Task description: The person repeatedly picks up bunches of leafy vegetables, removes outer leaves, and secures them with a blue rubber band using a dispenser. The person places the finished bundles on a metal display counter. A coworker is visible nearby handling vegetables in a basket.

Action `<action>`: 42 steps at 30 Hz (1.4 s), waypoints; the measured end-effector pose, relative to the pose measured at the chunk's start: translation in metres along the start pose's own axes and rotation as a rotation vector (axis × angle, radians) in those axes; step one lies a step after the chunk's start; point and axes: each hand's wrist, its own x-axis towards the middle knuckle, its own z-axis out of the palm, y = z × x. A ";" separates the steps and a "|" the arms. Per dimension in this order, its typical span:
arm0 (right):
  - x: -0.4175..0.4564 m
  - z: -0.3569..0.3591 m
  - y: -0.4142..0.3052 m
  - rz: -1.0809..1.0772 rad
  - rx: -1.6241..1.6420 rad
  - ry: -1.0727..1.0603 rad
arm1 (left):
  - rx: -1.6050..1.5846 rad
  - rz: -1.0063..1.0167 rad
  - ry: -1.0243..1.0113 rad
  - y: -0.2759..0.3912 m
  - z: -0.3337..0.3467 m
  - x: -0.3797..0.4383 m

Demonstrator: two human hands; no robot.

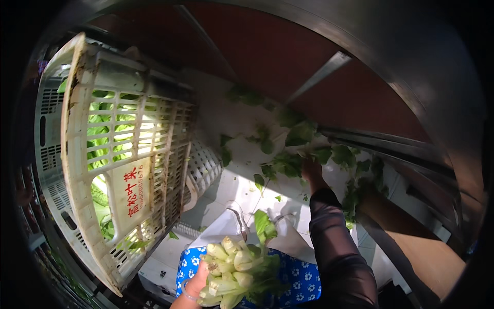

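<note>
My left hand (pixel 197 279), with a bangle at the wrist, grips a bunch of leafy greens (pixel 231 266) over my lap, the pale cut stem ends facing up. A blue apron with white flowers (pixel 305 278) lies under the bunch. My right arm reaches forward in a dark sheer sleeve, and my right hand (pixel 311 170) is down at the loose green leaves (pixel 287 164) scattered on the floor. The fingers are in shadow among the leaves, so whether they hold any cannot be told.
A tall white plastic crate (pixel 131 193) full of leafy greens stands at the left, bearing red writing. Behind it is a smaller white basket (pixel 204 166). A cardboard piece (pixel 417 239) lies at the right. Dark red panels with a metal strut (pixel 320 77) rise ahead; more leaves (pixel 245 94) lie near them.
</note>
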 end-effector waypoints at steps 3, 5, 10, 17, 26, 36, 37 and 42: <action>-0.011 0.038 0.040 -0.055 0.161 0.162 | 0.096 0.074 -0.063 0.010 0.007 0.015; -0.049 0.019 0.051 -0.235 0.222 0.265 | 0.166 0.152 -0.086 0.026 0.020 0.014; -0.253 -0.110 0.050 -0.381 0.643 0.262 | 0.073 0.479 -0.061 0.077 0.057 -0.029; -0.572 -0.343 0.015 -0.502 0.935 0.389 | 0.104 0.614 0.002 0.146 0.117 -0.109; -0.698 -0.511 -0.097 -0.769 0.647 1.052 | -0.088 0.835 -0.150 0.219 0.240 -0.234; -0.735 -0.554 -0.107 -0.895 0.375 1.385 | -0.270 0.924 -0.211 0.244 0.275 -0.295; -0.736 -0.557 -0.107 -0.915 0.306 1.409 | -0.281 0.946 -0.225 0.246 0.274 -0.296; -0.750 -0.553 -0.113 -0.921 0.269 1.545 | -0.136 1.081 -0.159 0.264 0.268 -0.315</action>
